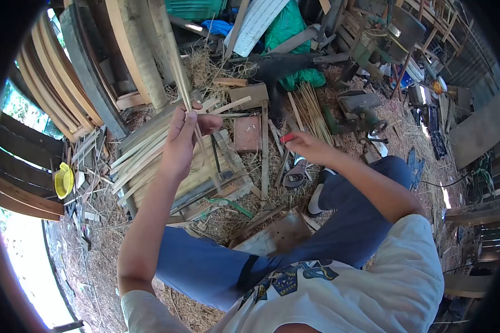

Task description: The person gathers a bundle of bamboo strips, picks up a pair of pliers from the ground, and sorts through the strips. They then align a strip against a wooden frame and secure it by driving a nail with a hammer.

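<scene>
Raised at upper centre-left, my left hand (186, 129) is closed around a long thin wooden strip (182, 77). The strip runs up toward the top edge, and its lower end hangs below the hand. To the right, my right hand (303, 145) is closed on a small red object (287, 138); its far end is too small to make out. The two hands are apart. Beneath my left hand, pale wooden strips (144, 145) lie on a low wooden bench. A reddish block (247, 134) sits between the hands, lower than both.
Tall boards (129, 50) lean at the upper left. A yellow basin (64, 180) is at the left. Thin sticks (312, 114) lie in a bundle beyond my right hand, near a metal machine (361, 111). A metal-faced box (275, 236) sits between my legs.
</scene>
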Demonstrator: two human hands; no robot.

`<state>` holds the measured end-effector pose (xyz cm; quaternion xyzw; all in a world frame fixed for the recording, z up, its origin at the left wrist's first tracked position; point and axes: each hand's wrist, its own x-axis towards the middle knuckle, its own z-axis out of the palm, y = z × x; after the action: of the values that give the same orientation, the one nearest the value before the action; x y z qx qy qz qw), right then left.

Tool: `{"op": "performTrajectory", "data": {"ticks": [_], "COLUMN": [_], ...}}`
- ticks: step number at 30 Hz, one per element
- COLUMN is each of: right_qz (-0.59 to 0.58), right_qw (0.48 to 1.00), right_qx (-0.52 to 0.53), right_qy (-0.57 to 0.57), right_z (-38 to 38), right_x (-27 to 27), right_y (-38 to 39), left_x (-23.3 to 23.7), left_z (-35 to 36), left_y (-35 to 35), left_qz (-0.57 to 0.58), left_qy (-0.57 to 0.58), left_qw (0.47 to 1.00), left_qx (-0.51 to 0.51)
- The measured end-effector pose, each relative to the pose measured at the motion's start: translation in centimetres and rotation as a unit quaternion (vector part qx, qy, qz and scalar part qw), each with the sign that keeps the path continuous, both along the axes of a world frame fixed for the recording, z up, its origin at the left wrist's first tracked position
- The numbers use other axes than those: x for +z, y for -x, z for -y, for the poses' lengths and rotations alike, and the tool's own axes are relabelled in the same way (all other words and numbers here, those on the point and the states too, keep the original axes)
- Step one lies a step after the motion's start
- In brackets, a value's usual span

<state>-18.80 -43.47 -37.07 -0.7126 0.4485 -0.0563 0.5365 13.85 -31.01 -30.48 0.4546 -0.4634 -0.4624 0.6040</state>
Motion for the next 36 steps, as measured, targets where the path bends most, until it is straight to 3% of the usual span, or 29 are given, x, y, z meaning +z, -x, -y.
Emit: {"op": "performTrajectory", "data": {"ticks": [2, 5, 8, 10, 14, 15, 16, 18, 20, 23, 26, 30, 33, 36], "right_qz": [0.039, 0.264, 0.275, 0.283, 0.273, 0.269, 0.264, 0.201, 0.117, -0.158, -0.225, -0.272, -0.246, -0.259], "right_qw": [0.995, 0.954, 0.945, 0.943, 0.939, 0.939, 0.936, 0.950, 0.942, 0.918, 0.920, 0.903, 0.885, 0.890], "right_qx": [0.082, 0.117, 0.124, 0.076, -0.049, -0.098, -0.147, -0.236, -0.289, -0.293, -0.293, -0.301, -0.336, -0.297], "right_qy": [0.049, -0.077, -0.130, -0.160, -0.202, -0.192, -0.182, -0.047, 0.127, 0.214, 0.130, 0.140, 0.208, 0.230], "right_z": [-1.6, -3.6, -6.4, -7.1, -6.7, -5.8, -4.8, -1.5, 2.6, 3.8, 4.7, 7.5, 11.4, 15.6], "right_x": [0.3, 0.0, 0.6, 0.7, 0.1, -0.9, -2.0, -6.1, -13.7, -16.6, -18.0, -20.9, -22.5, -21.5], "right_y": [-1.1, -2.7, -2.3, -1.4, 0.4, 0.9, 1.5, 3.4, 6.4, 10.1, 11.8, 12.5, 12.9, 13.5], "left_x": [0.0, -0.3, -1.2, -2.4, -4.9, -4.5, -5.0, -6.6, -7.0, -6.4, -6.4, -5.3, -4.8, -4.2], "left_z": [0.1, 0.7, 1.2, 1.8, 2.7, 2.6, 2.6, 2.9, 2.8, 1.8, 0.6, -1.1, -2.7, -4.7], "left_y": [2.1, 5.6, 9.3, 11.1, 12.9, 13.2, 13.0, 11.5, 10.3, 9.1, 8.3, 7.8, 7.5, 7.3], "left_qz": [-0.014, -0.055, -0.086, -0.087, 0.027, 0.086, 0.075, 0.050, 0.109, 0.206, 0.245, 0.271, 0.279, 0.320], "left_qy": [-0.006, 0.000, 0.000, -0.002, -0.039, -0.100, -0.126, -0.178, -0.200, -0.188, -0.208, -0.198, -0.169, -0.196], "left_qw": [1.000, 0.998, 0.996, 0.996, 0.998, 0.991, 0.989, 0.983, 0.973, 0.959, 0.946, 0.939, 0.940, 0.924], "left_qx": [0.002, 0.005, 0.000, -0.008, -0.036, 0.003, -0.001, -0.010, -0.028, -0.053, -0.052, -0.077, -0.096, -0.079]}}
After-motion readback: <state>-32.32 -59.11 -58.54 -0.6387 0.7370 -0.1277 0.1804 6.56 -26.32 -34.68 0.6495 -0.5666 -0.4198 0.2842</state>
